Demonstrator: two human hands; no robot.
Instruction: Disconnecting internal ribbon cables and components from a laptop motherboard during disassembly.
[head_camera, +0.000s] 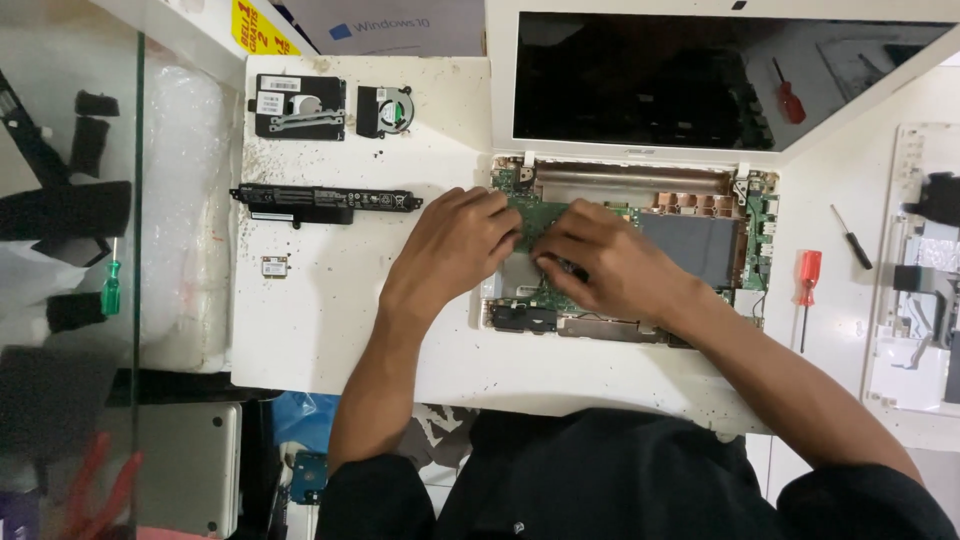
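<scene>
An opened white laptop (640, 180) lies on the white table (340, 330), its base uncovered and its dark screen (700, 80) tilted back. Both hands rest on the green circuit board (540, 215) inside the base. My left hand (455, 250) presses on the board's left part, fingers bent. My right hand (610, 265) sits just to its right, fingertips pinched low on the board; what they pinch is hidden. A grey metal plate (695, 245) lies beside the right hand.
Removed parts lie to the left: a long black battery (325, 200), a hard drive in a black bracket (298, 106), a small fan (385, 110), a tiny card (274, 266). A red-handled screwdriver (807, 290) and a black one (852, 238) lie at right. A glass pane (137, 250) stands far left.
</scene>
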